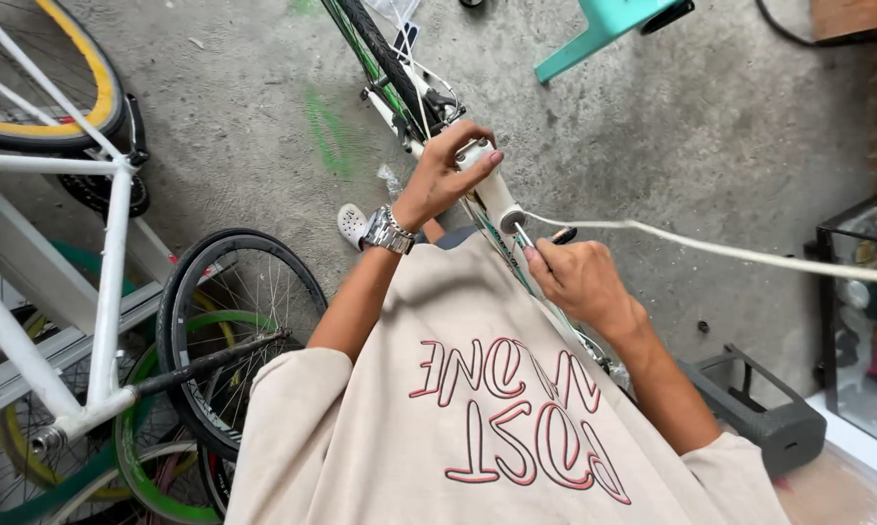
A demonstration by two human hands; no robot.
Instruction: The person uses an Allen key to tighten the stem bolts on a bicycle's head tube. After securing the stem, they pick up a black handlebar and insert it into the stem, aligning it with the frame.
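Note:
A white bicycle frame with green trim (497, 199) stands upright in front of me, its front wheel (380, 53) pointing away. My left hand (448, 175), with a metal watch on the wrist, is closed over the top of the frame's head tube. My right hand (579, 277) sits just below and to the right, against the frame, with thumb and fingers pinched on the end of a thin white cable (711, 248) that runs off to the right edge. A small black tip (563, 234) shows above its knuckles. My beige printed shirt hides the lower frame.
A white bike frame (113, 253) and stacked wheels with black, green and yellow rims (225, 331) crowd the left. A teal plastic stool (604, 29) stands at the top. A dark grey case (759, 413) and a glass cabinet (861, 301) are on the right. Concrete floor lies between.

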